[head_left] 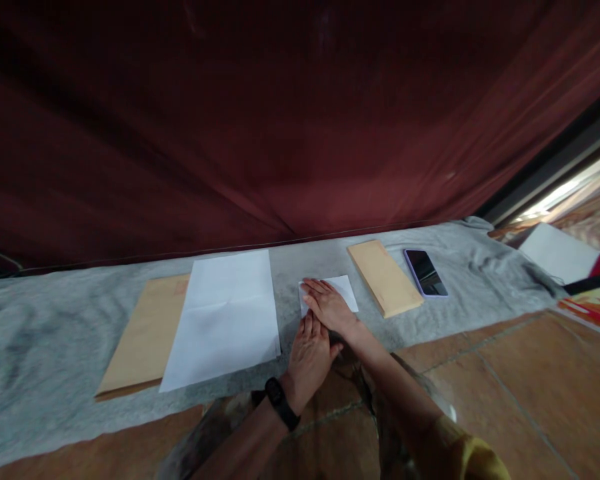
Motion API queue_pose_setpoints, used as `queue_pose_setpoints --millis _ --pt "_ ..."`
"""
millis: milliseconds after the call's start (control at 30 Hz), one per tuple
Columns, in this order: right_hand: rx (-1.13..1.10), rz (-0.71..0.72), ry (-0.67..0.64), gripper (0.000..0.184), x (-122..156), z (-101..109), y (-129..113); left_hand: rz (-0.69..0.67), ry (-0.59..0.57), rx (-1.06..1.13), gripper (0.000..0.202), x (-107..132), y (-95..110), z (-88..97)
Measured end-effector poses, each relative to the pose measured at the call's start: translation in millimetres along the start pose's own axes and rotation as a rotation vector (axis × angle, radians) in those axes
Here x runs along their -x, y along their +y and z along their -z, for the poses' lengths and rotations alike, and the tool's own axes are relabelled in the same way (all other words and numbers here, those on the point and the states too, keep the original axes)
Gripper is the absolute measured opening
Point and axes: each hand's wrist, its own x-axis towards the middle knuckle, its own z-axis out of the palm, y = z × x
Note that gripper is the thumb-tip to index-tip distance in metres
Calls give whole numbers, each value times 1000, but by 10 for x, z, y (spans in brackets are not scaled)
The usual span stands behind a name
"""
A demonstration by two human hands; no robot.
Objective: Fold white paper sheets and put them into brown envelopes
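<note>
Small white paper (348,292) flat on the grey cloth (473,300), directly beneath the right hand (330,310); its long axis appears to run left to right, the near edge being largely covered. Right hand: palm down, fingers extended and close together over the paper's left and middle parts, gripping nothing. Left hand (310,350): likewise flattened and holding nothing, nearer the body, fingertips meeting the right hand by the paper's near edge; contact with the paper cannot be told. The right hand is the nearer; rightward lies the narrow brown envelope (387,277), slanting from far left to near right
</note>
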Motion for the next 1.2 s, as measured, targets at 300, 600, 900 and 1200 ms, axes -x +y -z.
queue_pose_setpoints --millis 300,600,900,1200 --pt "94 -72 7 47 163 89 232 -12 3 -62 63 -26 -8 -2" --pt "194 -147 43 48 408 146 417 -21 -72 -112 61 -73 -37 85" --pt "211 -206 65 51 582 193 468 -46 -83 -63 56 -119 -107 75" --pt "275 -186 62 51 755 208 406 -90 -101 117 31 -416 -428 226"
